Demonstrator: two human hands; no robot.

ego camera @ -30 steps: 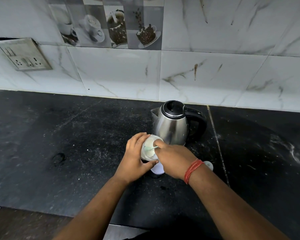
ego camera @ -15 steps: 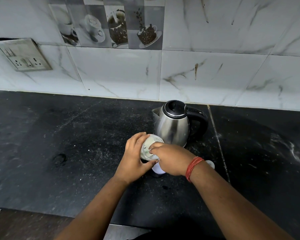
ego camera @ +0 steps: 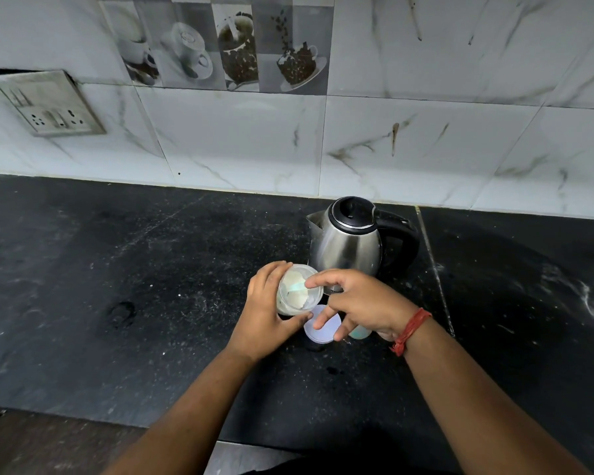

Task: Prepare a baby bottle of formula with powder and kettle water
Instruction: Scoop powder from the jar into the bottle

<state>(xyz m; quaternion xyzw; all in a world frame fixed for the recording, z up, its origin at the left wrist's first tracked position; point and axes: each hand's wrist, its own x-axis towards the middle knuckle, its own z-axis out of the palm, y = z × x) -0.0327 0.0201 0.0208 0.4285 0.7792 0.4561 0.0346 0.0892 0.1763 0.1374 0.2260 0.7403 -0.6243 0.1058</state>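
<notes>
The left hand (ego camera: 266,313) is wrapped around the powder jar (ego camera: 297,291), which stands open on the black counter (ego camera: 117,286) at about seven o'clock from the kettle (ego camera: 348,241) and just in front of it. The right hand (ego camera: 360,303) has changed posture within the last second: earlier it sat closed and low over the jar mouth, whereas now its fingers are spread, with thumb and forefinger pinching the pale green scoop handle (ego camera: 295,286) at the rim and the remaining fingers splayed above the round white lid (ego camera: 323,323), which lies flat on the counter at five o'clock from the jar. The scoop appears to be lying on cream-coloured powder inside; whether it is loaded cannot be told. A small pale object (ego camera: 360,332), partly hidden under the right hand at three o'clock from the lid, may be the baby bottle, but this cannot be confirmed. The kettle is upright with its lid closed and handle at three o'clock. Judgement: the work stands at the measuring step, the scoop now gripped for lifting; water has not been poured.
</notes>
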